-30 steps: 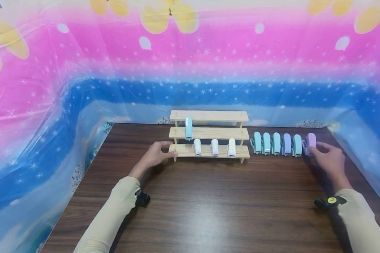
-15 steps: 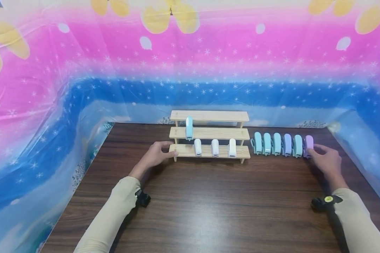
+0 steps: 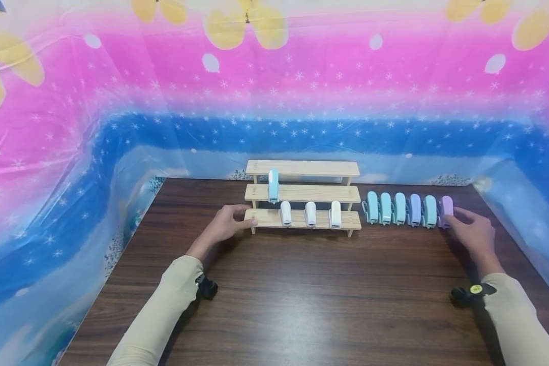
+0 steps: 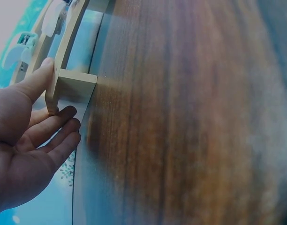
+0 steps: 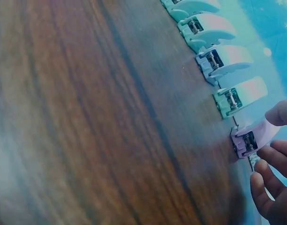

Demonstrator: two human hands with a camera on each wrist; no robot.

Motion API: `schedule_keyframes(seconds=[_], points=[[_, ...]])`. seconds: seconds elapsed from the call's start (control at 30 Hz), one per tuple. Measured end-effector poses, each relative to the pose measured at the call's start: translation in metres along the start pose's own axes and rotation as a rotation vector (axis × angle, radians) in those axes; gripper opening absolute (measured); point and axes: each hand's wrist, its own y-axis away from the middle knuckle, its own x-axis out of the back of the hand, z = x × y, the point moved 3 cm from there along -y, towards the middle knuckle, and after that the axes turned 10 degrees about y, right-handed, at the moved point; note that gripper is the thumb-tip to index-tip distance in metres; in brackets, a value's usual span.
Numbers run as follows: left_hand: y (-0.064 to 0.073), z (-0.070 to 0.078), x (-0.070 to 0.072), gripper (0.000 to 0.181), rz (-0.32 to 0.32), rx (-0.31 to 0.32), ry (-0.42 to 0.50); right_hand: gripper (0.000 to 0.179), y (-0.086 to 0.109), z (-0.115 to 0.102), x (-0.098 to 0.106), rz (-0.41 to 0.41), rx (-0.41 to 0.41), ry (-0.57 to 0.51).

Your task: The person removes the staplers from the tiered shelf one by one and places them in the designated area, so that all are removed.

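My left hand [image 3: 229,222] grips the left end of the lowest step of a three-step wooden display rack [image 3: 302,193]. In the left wrist view the thumb [image 4: 42,75] lies on top of the step, with the other fingers curled below. My right hand [image 3: 475,231] pinches a small purple stapler-like tool [image 3: 446,209], which stands upright at the right end of a row. The right wrist view shows a metal spring inside its front, the thumb on its upper part and fingertips at its side. Beside it stands a mint-green one [image 3: 429,211].
Left of these, the row has a lavender one [image 3: 414,209] and several mint-green ones [image 3: 398,207]. On the rack, three white ones [image 3: 310,213] stand on the lowest step and a light-blue one [image 3: 273,186] on the middle step. A patterned cloth [image 3: 302,134] backs the brown table [image 3: 302,295].
My right hand has moved slightly left, bringing the purple stapler-like tool upright and close against the row. The left hand stays on the rack. Between the last two frames hardly anything differs.
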Motion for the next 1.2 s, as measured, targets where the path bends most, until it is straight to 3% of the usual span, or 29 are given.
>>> schedule_keyframes(seconds=[0.17, 0.37, 0.63, 1.2], points=[[0.001, 0.001, 0.0, 0.063, 0.004, 0.003, 0.008, 0.079, 0.007, -0.007, 0.008, 0.071, 0.016, -0.016], [0.0, 0.0, 0.001, 0.063, 0.002, -0.001, -0.002, 0.072, 0.016, -0.03, 0.019, 0.149, 0.094, 0.017], [0.001, 0.001, 0.0, 0.063, 0.0, 0.003, 0.007, 0.067, 0.035, -0.066, 0.024, 0.175, 0.201, 0.011], [0.002, 0.002, 0.0, 0.061, 0.001, 0.002, 0.01, 0.056, 0.063, -0.134, 0.015, 0.216, 0.424, -0.022]])
